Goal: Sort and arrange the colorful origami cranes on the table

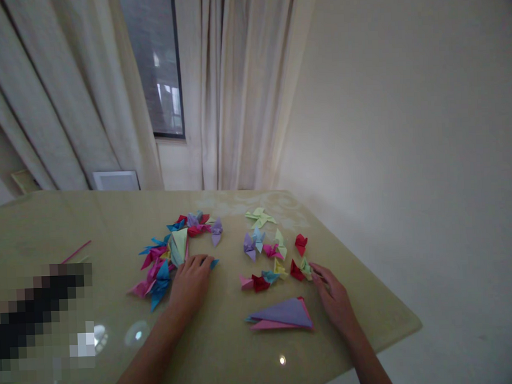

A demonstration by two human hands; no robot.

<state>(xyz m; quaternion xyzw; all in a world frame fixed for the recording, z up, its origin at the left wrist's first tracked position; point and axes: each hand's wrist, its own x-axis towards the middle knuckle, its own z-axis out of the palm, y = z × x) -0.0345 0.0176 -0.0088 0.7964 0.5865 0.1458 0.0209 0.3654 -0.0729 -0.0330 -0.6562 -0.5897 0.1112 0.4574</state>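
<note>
My left hand [191, 283] lies flat on the table, fingers stretched toward a heap of folded paper pieces [166, 257] in pink, blue, purple and green; its fingertips touch a blue piece. My right hand [333, 294] rests palm down at the right, fingers reaching a pale green folded piece [305, 267] beside a red one [295, 270]. Between the hands, several folded paper shapes [264, 250] lie in a loose ring. A stack of flat paper sheets [285, 315], purple over pink, sits just left of my right hand.
The glossy yellowish table [114, 219] ends close behind my right hand, with its right edge [368, 266] dropping to the floor. A pink stick [75, 252] lies at the left. Curtains [235, 92] and a window stand behind the table. A blurred patch covers the lower left.
</note>
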